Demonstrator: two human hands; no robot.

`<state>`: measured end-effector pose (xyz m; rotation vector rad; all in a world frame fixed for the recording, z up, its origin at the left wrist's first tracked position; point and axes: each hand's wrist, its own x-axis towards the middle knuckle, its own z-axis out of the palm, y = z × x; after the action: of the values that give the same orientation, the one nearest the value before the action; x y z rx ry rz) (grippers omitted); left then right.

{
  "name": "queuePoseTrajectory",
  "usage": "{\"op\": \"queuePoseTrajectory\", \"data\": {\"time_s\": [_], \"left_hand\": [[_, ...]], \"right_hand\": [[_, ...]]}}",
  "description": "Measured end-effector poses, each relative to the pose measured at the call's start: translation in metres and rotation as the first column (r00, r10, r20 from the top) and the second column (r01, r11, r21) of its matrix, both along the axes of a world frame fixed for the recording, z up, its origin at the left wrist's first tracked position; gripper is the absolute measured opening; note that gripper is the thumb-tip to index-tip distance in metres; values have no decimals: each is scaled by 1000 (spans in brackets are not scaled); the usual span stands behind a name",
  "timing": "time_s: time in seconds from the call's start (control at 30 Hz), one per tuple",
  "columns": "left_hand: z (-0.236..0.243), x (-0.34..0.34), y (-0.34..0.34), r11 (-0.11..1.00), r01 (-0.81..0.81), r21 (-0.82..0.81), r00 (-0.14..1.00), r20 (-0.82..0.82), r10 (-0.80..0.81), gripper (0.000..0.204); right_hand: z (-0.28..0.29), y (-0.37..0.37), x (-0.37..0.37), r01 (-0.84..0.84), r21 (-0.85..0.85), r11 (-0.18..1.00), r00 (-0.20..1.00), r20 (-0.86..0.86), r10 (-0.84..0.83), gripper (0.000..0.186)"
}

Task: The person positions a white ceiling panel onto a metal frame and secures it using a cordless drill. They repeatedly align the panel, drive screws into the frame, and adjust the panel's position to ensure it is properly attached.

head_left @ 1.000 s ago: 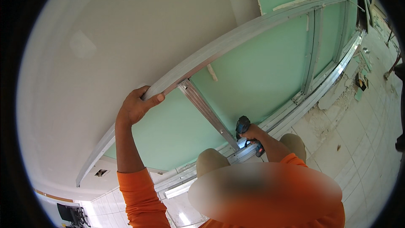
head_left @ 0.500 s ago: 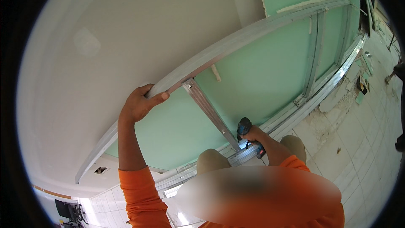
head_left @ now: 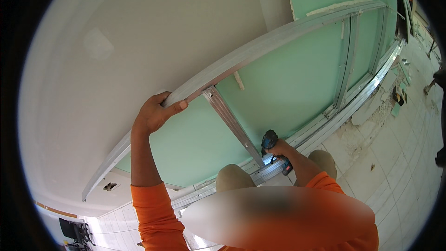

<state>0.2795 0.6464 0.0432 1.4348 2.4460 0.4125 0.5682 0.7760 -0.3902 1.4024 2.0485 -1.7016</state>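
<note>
One left hand (head_left: 153,114) gripping top rail (head_left: 260,49), right hand (head_left: 278,148) holding one drill (head_left: 272,146) (blue).

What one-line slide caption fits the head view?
Left hand grips the top metal track; right hand holds a drill at the stud's foot.

Very little differs from a second ago. My view tips a touch, so the long silver metal top rail (head_left: 260,49) sits slightly higher and further right in the picture than before. My left hand (head_left: 155,111) rides a little higher on that rail than it did a second ago, thumb now stretched out further along the rail's lower edge. My right hand (head_left: 278,148), closed round the dark blue cordless drill (head_left: 274,146), shifts only a hair with the view, at the foot of the slanted silver metal stud (head_left: 232,123). The drill's small light glows a bit brighter on the bottom track.
</note>
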Motion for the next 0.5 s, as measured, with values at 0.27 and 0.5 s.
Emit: {"op": "queuePoseTrajectory", "data": {"time_s": [0.27, 0.5], "left_hand": [[2, 1, 0, 1000, -4, -11, 1000, -16, 4, 105], [-6, -6, 1, 998, -29, 47, 999, -17, 29, 111]], "right_hand": [[8, -8, 5, 37, -4, 999, 998, -50, -37, 33], [21, -16, 11, 70, -15, 997, 996, -51, -70, 35]]}}
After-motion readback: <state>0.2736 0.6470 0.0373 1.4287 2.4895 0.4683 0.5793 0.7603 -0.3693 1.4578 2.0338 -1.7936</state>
